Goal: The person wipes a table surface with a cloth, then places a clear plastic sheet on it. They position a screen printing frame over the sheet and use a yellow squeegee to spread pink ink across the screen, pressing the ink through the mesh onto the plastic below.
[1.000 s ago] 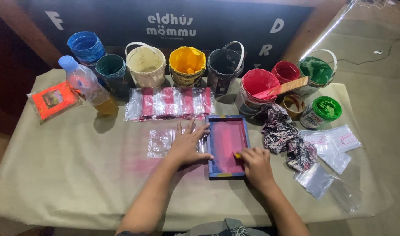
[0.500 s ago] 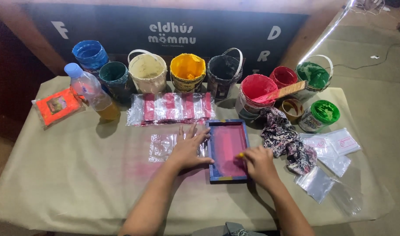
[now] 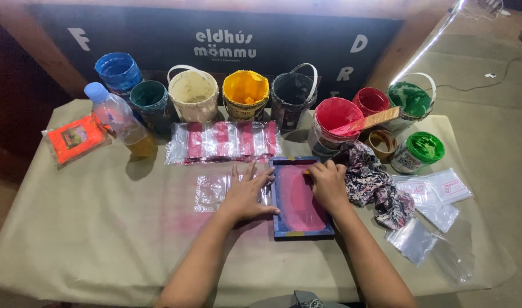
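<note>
A small blue-framed printing screen [image 3: 302, 232] coated in pink ink lies on the cloth-covered table [image 3: 101, 228]. My left hand [image 3: 245, 194] presses flat, fingers spread, on the frame's left edge and on a clear plastic bag [image 3: 209, 193] beside it. My right hand [image 3: 328, 183] rests at the far right corner of the screen. Its fingers are curled around a small yellowish scraper that is mostly hidden.
Paint buckets line the back: blue [image 3: 118, 71], teal [image 3: 149, 97], cream [image 3: 192, 91], yellow [image 3: 245, 91], black [image 3: 292, 91], red [image 3: 335, 114], green [image 3: 410, 100]. A row of red-and-white bagged pieces [image 3: 221, 141], a bottle [image 3: 121, 122], a patterned cloth [image 3: 375, 185] and clear bags [image 3: 437, 197] surround the screen.
My right hand has slid from the near end of the screen to its far end. My left hand has stayed pressed on the frame's left side.
</note>
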